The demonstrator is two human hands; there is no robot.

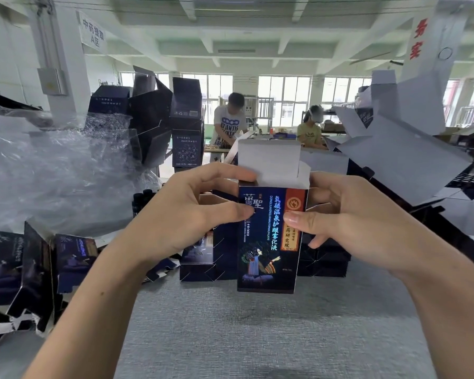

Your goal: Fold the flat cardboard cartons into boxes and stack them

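Glossy printed cardboard box, matt grey cloth table.

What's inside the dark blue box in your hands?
The dark blue cardboard box shows only its raised white top flap; its inside is hidden from this view.

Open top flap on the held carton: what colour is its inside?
Plain white top flap; the carton outside is dark navy. Head view.
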